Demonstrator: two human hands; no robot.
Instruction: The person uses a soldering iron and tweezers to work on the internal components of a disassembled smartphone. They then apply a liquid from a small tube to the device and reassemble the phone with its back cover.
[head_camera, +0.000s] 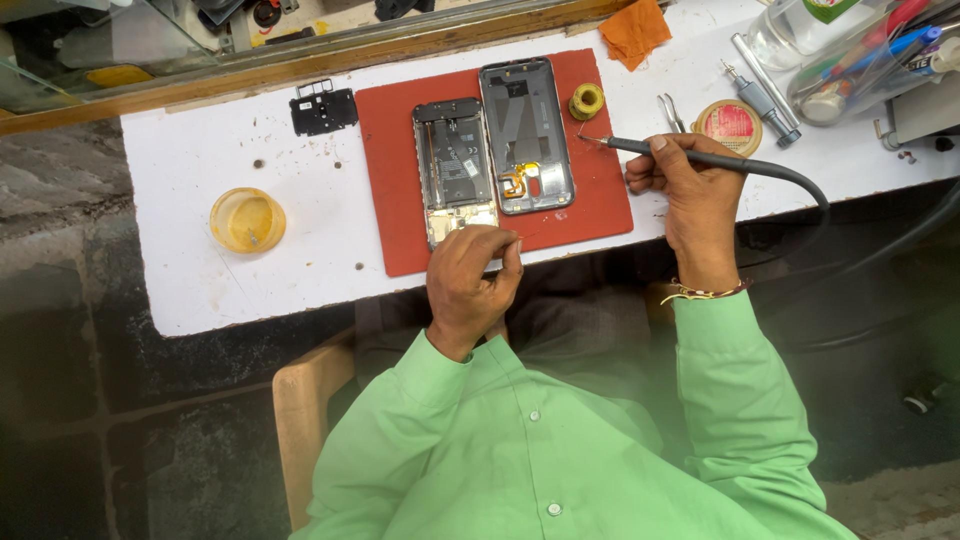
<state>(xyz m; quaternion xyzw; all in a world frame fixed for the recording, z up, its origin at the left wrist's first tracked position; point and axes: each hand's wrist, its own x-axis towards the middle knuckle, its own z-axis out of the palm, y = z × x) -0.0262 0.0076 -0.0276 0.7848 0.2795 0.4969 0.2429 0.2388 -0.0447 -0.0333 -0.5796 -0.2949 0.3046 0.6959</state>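
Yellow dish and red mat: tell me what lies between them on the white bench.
In the head view, nothing lies between the yellow dish and the red mat; only the bare white bench top with a few small dark specks.

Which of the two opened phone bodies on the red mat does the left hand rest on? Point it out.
The smaller, left-hand phone body: the left hand covers its lower end. The larger phone shell beside it lies untouched.

Two opened phone bodies lie on one red mat (590, 195): a smaller one (455, 165) left, a larger one (527, 132) right. One yellow solder spool (586, 100) sits on the mat. Off the mat: one black cover plate (323, 110), one yellow dish (247, 219), one orange cloth (634, 30), one tweezers (670, 112), one round tin (729, 124).
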